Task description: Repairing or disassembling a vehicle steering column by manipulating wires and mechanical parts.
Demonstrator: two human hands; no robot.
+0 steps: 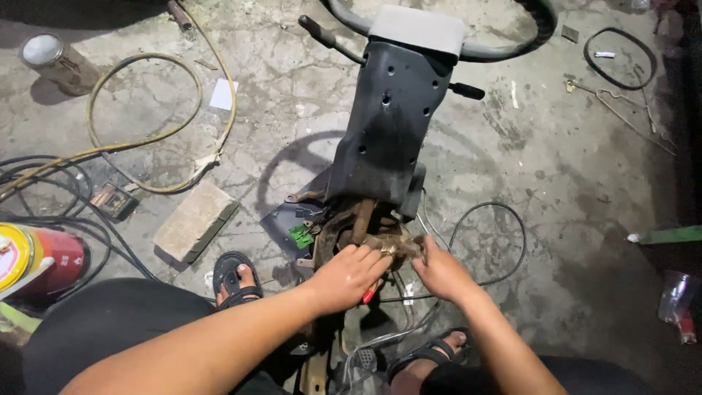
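Open concrete (556,168) right of the column (387,124), crossed only by a thin black cable (504,219). Left side tighter: brick (196,219) near the column base, yellow hose (146,139) looping beyond, black cables (66,212) and a red-yellow can (36,260) at far left. Behind, hemmed by sandalled feet (235,278) and loose wires (395,333).

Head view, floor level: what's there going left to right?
Red and yellow can → brick → sandalled foot → left hand → right hand → black cable loop → green tube.
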